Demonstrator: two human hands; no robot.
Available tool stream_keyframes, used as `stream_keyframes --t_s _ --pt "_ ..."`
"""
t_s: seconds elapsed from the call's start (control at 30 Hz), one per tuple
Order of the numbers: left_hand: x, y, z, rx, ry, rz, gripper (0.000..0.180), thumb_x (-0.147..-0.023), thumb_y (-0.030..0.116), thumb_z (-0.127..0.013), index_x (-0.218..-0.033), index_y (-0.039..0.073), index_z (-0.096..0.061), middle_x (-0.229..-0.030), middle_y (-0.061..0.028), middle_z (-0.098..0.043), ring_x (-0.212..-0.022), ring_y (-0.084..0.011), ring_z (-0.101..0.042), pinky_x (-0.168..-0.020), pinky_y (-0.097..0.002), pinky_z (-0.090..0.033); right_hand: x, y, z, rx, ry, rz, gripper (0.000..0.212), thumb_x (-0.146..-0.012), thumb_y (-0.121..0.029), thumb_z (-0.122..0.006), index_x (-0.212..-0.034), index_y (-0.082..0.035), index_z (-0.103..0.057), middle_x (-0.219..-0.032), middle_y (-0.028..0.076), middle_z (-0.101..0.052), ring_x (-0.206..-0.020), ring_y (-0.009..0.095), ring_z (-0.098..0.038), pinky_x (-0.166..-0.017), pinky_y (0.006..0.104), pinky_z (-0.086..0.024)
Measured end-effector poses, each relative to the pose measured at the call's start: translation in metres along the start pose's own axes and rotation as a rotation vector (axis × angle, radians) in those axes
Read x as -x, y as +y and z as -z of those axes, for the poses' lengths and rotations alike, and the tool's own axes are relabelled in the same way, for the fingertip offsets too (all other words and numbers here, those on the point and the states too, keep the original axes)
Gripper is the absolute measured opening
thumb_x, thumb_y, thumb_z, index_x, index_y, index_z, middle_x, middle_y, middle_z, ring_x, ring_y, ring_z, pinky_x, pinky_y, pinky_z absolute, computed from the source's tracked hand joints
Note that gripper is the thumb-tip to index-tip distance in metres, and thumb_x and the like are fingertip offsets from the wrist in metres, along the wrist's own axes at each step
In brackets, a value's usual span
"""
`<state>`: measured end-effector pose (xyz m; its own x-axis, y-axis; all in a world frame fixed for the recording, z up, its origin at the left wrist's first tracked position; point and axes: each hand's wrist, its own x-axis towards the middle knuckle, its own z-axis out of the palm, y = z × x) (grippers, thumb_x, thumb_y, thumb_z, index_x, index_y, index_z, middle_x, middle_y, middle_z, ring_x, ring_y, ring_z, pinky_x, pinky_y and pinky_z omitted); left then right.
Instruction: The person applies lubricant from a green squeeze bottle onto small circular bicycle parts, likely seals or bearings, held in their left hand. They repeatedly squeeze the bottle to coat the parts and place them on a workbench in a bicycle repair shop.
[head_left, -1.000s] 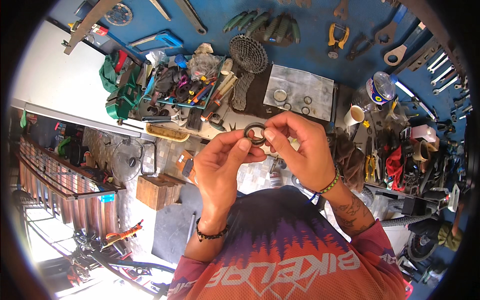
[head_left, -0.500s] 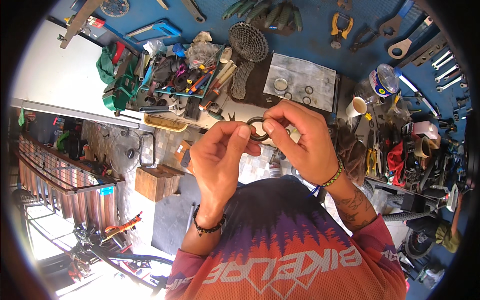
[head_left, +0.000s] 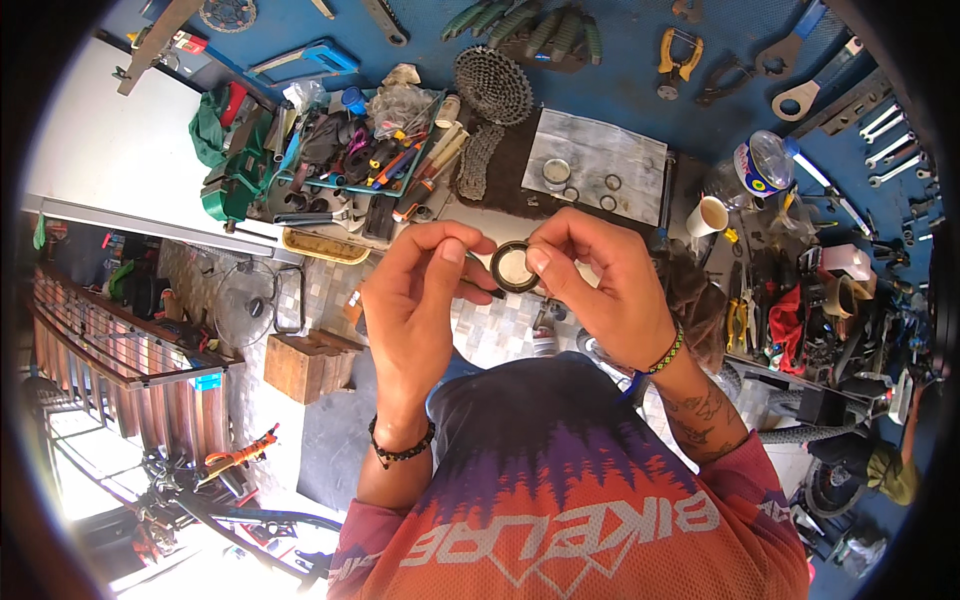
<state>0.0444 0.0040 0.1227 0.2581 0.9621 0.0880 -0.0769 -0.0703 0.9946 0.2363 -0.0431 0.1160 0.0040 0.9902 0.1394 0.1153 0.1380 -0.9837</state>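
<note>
A dark ring that looks like a bearing [head_left: 498, 272] is pinched at its right edge by the thumb and fingers of my right hand [head_left: 605, 285]. Its open middle faces up toward me. My left hand [head_left: 408, 300] is just left of the ring, apart from it, thumb and fingers drawn together. Something thin and dark seems to show at those fingertips, too small to name. Beyond the hands, a stained white sheet [head_left: 640, 155] on the bench carries a small round tin [head_left: 557, 175] and several small rings [head_left: 612, 182].
Left on the bench stands a tray of mixed tools [head_left: 350, 185], with a yellow tray [head_left: 325, 247] nearer me. A cassette [head_left: 494, 86] and chain [head_left: 482, 165] lie behind. At right are a cup [head_left: 708, 216] and a plastic bottle [head_left: 765, 165]. A wooden box [head_left: 308, 366] stands on the floor.
My left hand has come off the ring and moved left. The ring stays in my right hand and has turned, so its round face shows more fully.
</note>
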Motion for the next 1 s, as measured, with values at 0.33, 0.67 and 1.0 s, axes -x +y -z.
stream_keyframes --t_s 0.33,0.67,1.0 --pt "0.007 0.006 0.001 0.079 -0.077 0.091 0.019 -0.105 0.012 -0.069 -0.111 -0.005 -0.074 -0.091 -0.008 -0.075 -0.076 -0.0107 -0.068 -0.065 -0.0246 -0.055 0.0 -0.003 -0.001 0.076 0.048 0.09 0.012 -0.098 -0.01 -0.068 -0.095 0.002 -0.066 -0.084 0.008 -0.067 -0.073 0.016 -0.063 -0.068 0.0307 -0.05" --pt "0.009 0.001 0.002 -0.032 -0.098 0.108 0.013 -0.1 0.008 -0.075 -0.106 -0.003 -0.075 -0.085 -0.0032 -0.074 -0.072 -0.0074 -0.065 -0.063 -0.0219 -0.052 -0.001 -0.011 -0.002 0.188 -0.019 0.18 0.011 -0.098 -0.008 -0.066 -0.095 0.003 -0.064 -0.085 0.01 -0.062 -0.076 0.022 -0.059 -0.073 0.0325 -0.048" --pt "0.014 -0.023 -0.002 0.098 0.042 0.046 0.023 -0.102 0.002 -0.067 -0.123 -0.007 -0.068 -0.103 -0.0124 -0.073 -0.086 -0.0145 -0.069 -0.067 -0.0277 -0.06 0.001 0.009 0.0 0.485 0.188 0.635 0.019 -0.088 -0.003 -0.08 -0.101 -0.001 -0.067 -0.106 0.012 -0.068 -0.077 0.023 -0.068 -0.069 0.0342 -0.057"
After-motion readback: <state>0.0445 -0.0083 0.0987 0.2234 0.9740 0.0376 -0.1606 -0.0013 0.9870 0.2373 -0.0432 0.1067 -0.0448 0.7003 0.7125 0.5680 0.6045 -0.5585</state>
